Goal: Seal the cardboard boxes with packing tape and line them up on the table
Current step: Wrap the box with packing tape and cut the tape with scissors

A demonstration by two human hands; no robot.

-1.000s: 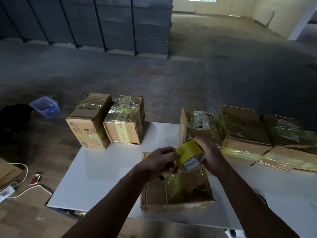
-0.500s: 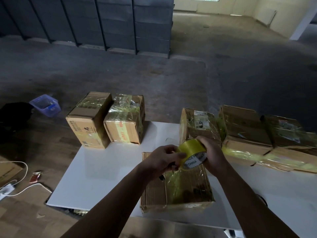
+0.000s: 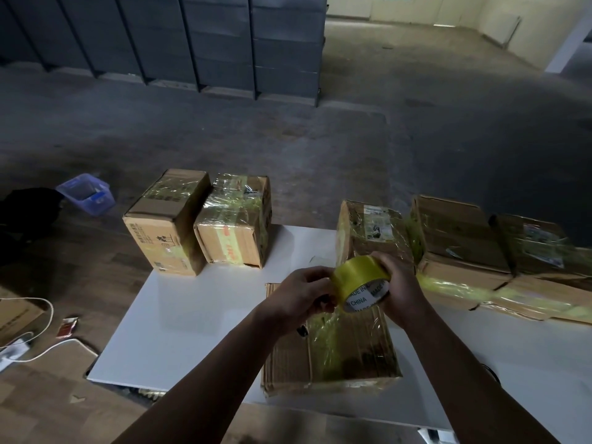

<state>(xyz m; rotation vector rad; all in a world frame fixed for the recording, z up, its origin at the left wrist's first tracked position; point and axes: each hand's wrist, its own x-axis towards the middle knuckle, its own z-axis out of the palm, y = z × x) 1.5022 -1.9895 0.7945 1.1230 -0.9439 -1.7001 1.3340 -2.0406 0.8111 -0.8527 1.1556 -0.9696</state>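
Two-handed grip | left hand [image 3: 302,294], right hand [image 3: 402,291]: fingers [image 3: 388,263] curled on tape roll [image 3: 357,278]

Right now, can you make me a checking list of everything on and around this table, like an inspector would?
Surface: white table, with boxes along its back edge.
Job's things: yellow tape roll held over a partly taped box; two taped boxes at the back left; more boxes at the back right.
Clutter: blue tub, black bag and red packet, all on the floor.
Hands: left hand pinches at the roll's side; right hand grips the roll.
Cables: white cable and power strip on the floor, left of the table.
Surroundings: dark shelving, concrete floor.
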